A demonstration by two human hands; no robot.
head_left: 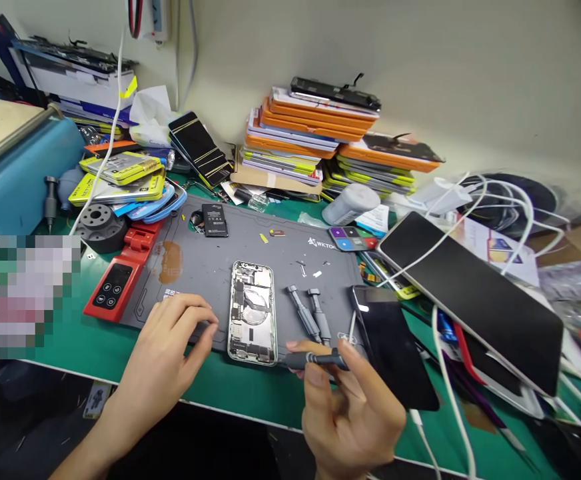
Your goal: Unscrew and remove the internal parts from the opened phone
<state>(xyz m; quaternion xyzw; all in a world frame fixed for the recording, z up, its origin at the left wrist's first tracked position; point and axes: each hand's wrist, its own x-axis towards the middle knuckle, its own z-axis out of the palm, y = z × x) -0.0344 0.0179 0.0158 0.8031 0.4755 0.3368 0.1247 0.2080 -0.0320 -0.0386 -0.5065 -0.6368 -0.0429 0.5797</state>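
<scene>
An opened phone lies face up on the grey work mat, its battery bay, boards and a round coil exposed. To its left my left hand hovers over the mat with loosely bent fingers and a thumb held apart, nothing visible in it. My right hand pinches a grey screwdriver held almost level, its front end pointing left toward the phone's lower right corner. Whether its tip touches the phone I cannot tell. Two more grey screwdrivers lie right of the phone. A black battery sits at the mat's upper left.
A red device with buttons borders the mat's left side. On the right lie a dark phone screen, a large tablet and white cables. Stacked orange boxes stand behind. Small screws and bits dot the mat.
</scene>
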